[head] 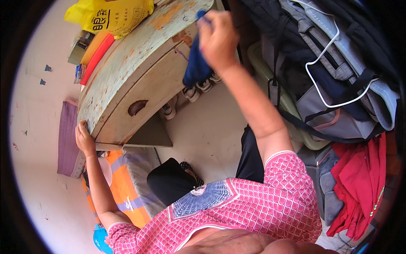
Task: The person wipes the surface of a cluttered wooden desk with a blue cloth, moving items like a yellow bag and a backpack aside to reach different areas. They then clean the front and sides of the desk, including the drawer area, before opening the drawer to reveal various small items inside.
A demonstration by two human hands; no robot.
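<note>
My right hand (219, 41) is raised over the far end of a worn wooden desk (142, 47), shut on a dark blue cloth (198, 63). The cloth hangs down in front of the desk's drawer front. At the desk's near left corner, my left hand (85, 139) grips the edge, its fingers partly hidden. Paint has peeled from the desktop in patches, and the drawer front (152, 95) has a ragged hole (137, 108).
A yellow plastic bag (111, 16) and a red folder (98, 58) lie on the desk's wall side. Several shoes (190, 94) stand beneath it. Bags (336, 120) with a white cable (312, 73) fill the right side, above red cloth (358, 187). An orange-and-grey fabric box (127, 181) sits lower left.
</note>
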